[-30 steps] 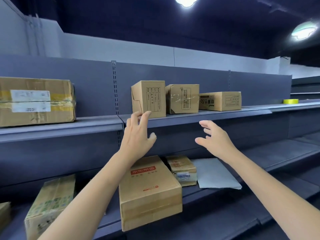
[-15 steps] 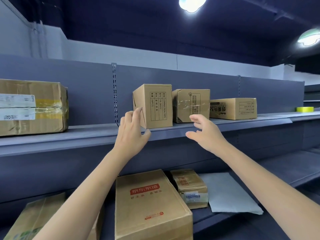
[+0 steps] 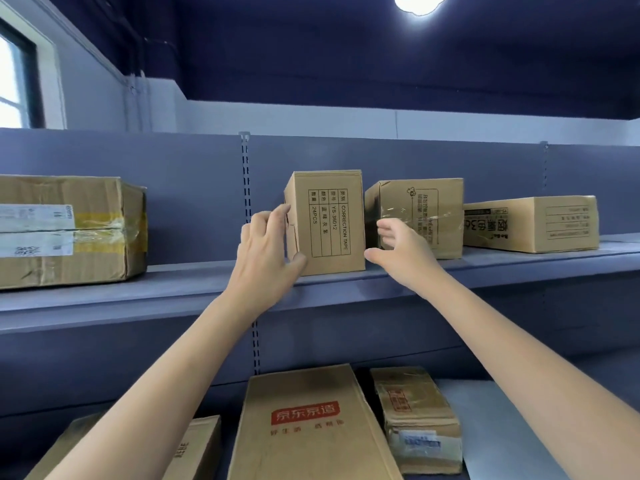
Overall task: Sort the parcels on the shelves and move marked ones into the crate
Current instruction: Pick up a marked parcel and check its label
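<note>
A small upright cardboard box printed "CORRECTION TAPE" stands on the upper grey shelf. My left hand rests against its left side, fingers on the edge and thumb at the lower front corner. My right hand is open just to the right of the box, fingers spread, thumb near its lower right corner; I cannot tell if it touches. Right behind that hand sits a taped box, and further right a flat box. No crate is in view.
A large taped carton fills the upper shelf's left end. On the lower shelf lie a long box with a red logo, a smaller labelled box, another box at lower left and a pale flat mailer.
Both hands rose and closed in on the correction tape box. The left hand came onto its left side and the right hand drew up to its right side. The camera moved closer.
</note>
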{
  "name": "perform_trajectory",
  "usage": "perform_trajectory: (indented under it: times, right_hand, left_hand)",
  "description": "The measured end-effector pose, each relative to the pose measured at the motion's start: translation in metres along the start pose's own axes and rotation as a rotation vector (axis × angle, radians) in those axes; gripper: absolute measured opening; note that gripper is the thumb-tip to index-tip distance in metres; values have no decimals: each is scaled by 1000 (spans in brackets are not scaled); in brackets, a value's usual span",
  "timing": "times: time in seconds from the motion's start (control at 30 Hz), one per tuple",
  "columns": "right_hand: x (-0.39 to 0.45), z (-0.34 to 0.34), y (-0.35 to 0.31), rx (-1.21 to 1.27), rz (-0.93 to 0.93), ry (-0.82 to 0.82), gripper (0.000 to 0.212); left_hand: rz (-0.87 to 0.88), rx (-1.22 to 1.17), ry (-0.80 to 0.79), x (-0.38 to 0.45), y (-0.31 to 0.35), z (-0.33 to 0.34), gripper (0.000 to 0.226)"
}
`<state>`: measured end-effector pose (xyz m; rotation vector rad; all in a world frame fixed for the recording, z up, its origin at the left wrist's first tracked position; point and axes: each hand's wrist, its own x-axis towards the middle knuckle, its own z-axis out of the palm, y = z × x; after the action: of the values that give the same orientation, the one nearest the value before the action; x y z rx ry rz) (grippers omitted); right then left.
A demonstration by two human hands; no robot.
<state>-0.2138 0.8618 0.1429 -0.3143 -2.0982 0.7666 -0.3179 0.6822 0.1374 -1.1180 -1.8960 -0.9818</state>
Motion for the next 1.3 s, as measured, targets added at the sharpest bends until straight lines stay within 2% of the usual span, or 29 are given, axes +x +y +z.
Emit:
perform_trajectory:
  times: [0.17, 0.3, 0.37, 0.5, 0.6, 0.8, 0.93, 1.03, 1.2, 1.3]
  right_hand:
    - [26, 17, 11, 28, 29, 11, 70]
    - [21, 35, 29, -139, -104, 116, 68]
    - [23, 39, 33, -161, -114, 126, 66]
    - [30, 40, 31, -142, -91, 48, 40]
    - [29, 38, 28, -157, -97, -17, 35]
    - [10, 26, 21, 274, -201, 28, 44]
    - [-11, 23, 8, 428, -239, 11, 46]
    - [-26, 22, -2, 427, -251, -5, 52]
    - [-47, 25, -9, 340, -255, 8, 55]
    - [-55, 30, -12, 289, -269, 22, 58]
  left_hand:
    - [-84, 21, 47, 23, 3, 10, 67]
    - [-183, -86, 38, 32, 6, 38, 65]
    - [-214, -115, 14, 31, 4, 53, 61]
    - [-262, -145, -18, 32, -1, 60, 57]
    - [-267, -201, -40, 30, 1, 54, 52]
    - [-190, -264, 11, 20, 21, 27, 55]
    - [-159, -241, 45, 7, 32, 6, 56]
    - [-208, -264, 31, -5, 37, -7, 55]
    - [-338, -269, -30, -23, 42, -29, 37]
    - [-367, -250, 9, -13, 45, -45, 51]
